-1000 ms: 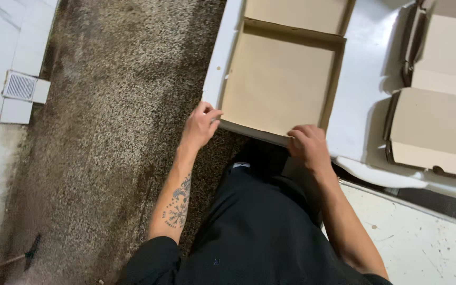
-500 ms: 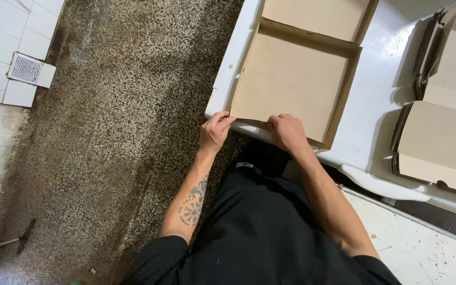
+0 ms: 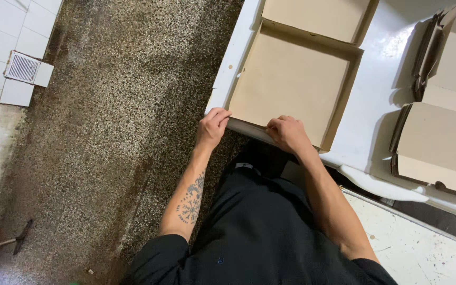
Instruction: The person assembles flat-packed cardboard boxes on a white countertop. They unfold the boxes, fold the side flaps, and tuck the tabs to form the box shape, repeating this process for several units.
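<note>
Cardboard lay open at the near edge of the white worktop [image 3: 376, 105]: a flat, square pizza-style box [image 3: 291, 84], its tray toward the person and its lid [image 3: 317, 16] stretched away toward the far edge. The left hand [image 3: 213, 126] sat at the tray's near left corner, fingers curled over the front wall [image 3: 246, 128] and pinching it; the right hand [image 3: 287, 133] gripped the same wall further right, knuckles up and fingers clenched around the flap. The tray's right side wall and the fold between tray and lid already stood upright, so most of the shaping looked done, while the front wall under both hands appeared only partly folded and not yet tucked home, and the lid was not yet closed. At the worktop's right end, well apart from the open box, several folded cardboard boxes [image 3: 444, 148] lay stacked and leaning. Beyond the left edge was speckled floor [image 3: 106, 132], with a square drain grate [image 3: 22, 67] set in white tiles.
</note>
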